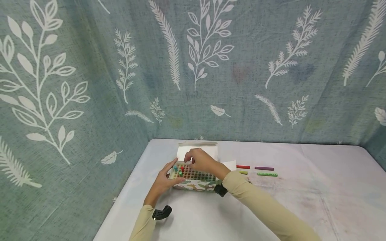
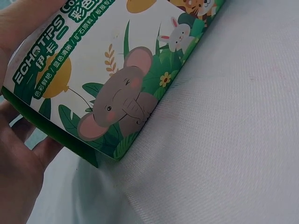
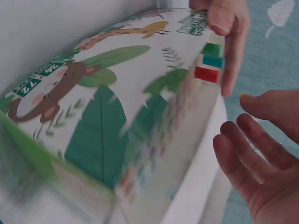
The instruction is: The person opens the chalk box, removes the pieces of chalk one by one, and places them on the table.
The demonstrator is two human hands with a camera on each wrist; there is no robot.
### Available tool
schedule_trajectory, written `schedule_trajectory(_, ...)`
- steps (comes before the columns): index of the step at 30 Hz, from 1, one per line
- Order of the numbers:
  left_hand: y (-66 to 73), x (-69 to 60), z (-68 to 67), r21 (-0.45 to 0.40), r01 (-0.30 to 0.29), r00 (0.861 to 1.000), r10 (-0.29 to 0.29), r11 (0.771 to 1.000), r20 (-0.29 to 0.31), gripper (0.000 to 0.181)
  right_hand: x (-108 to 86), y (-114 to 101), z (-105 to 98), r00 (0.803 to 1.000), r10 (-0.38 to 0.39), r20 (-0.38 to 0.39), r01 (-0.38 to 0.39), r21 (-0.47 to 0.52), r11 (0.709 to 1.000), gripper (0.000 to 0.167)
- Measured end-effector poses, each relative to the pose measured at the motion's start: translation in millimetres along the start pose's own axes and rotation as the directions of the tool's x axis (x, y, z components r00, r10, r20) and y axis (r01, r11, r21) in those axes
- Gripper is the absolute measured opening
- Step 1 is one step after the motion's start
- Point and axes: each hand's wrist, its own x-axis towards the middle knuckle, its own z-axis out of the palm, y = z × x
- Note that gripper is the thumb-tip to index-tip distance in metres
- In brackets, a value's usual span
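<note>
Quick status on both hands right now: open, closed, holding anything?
Left hand: closed on the left end of the box, steadying it.
Right hand: open, fingers loosely bent over the box, holding nothing.

The table [image 1: 316, 190] has room rightward; the lid [image 1: 187, 149] (raised) obstructs behind the box [image 1: 196, 185].

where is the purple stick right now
In the head view, the purple stick lies on the table right of the box, just behind the spotted green stick and right of a loose red stick.
</note>
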Motion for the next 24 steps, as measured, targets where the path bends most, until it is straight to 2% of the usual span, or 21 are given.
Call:
schedule_trajectory(8,-1.4,0.4,-0.4,0.008,-0.007,1.000,0.007,1.000,0.000,0.087,11.7,-0.2,22.3,0.999,-0.009,0.050,0.012,-0.053,0.999,0.024)
schedule_trajectory(12,-2.1,0.6,-0.4,0.004,-0.008,1.000,0.008,1.000,0.002,0.087,17.2,0.2,30.6,0.998,-0.034,0.053,0.038,-0.084,0.996,0.026)
schedule_trajectory(17,-1.9,0.6,0.3,-0.019,-0.015,1.000,0.015,1.000,0.008,0.088,21.0,-0.7,35.1,0.997,-0.053,0.064,0.061,-0.139,0.988,0.024)
schedule_trajectory(24,-1.4,-0.2,-0.2,-0.004,-0.026,1.000,0.026,1.000,-0.002,0.089,23.7,-4.3,37.5,0.997,-0.051,0.053,0.060,-0.185,0.981,0.018)
